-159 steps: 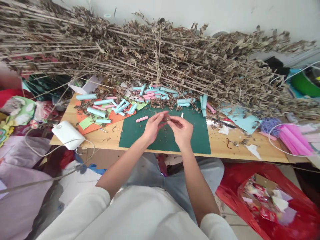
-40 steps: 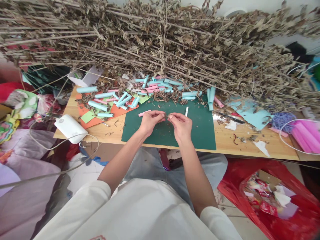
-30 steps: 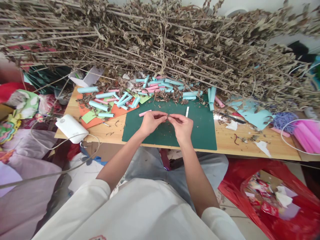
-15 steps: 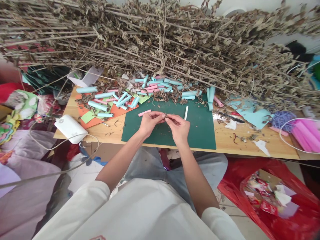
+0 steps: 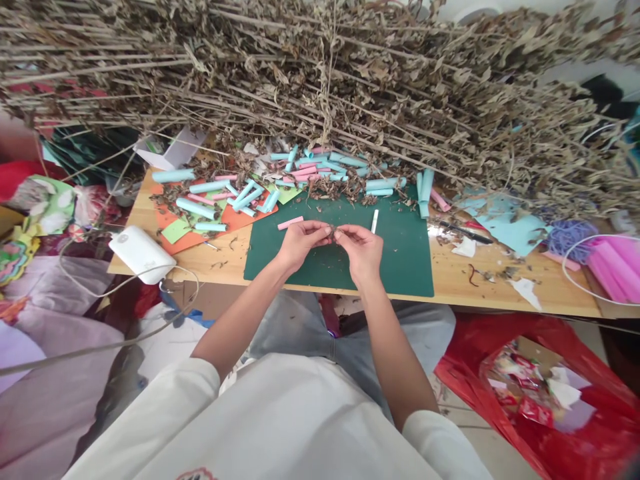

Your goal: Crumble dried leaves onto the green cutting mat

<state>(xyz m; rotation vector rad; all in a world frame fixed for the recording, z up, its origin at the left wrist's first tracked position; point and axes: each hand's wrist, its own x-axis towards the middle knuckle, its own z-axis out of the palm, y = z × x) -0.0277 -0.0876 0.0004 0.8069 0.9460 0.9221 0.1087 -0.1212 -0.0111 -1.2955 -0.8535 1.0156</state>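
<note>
Over the green cutting mat, both hands meet with fingertips close together. My left hand pinches a small bit of dried leaf between thumb and forefinger. My right hand is closed in a pinch on the other side of that same brown bit. Just behind my left hand lies a pink paper roll on the mat. A white stick-like piece stands out past my right hand, lying on the mat.
Blue and pink paper rolls lie among leaf crumbs at the mat's back edge. Dried plant stalks span the rear. A white power bank with a cable sits left. Purple yarn lies right; a red rubbish bag hangs below.
My fingertips have shifted slightly, and more of the dried leaf bit shows between them. My right hand has moved a little to the right. The view has shifted slightly.
</note>
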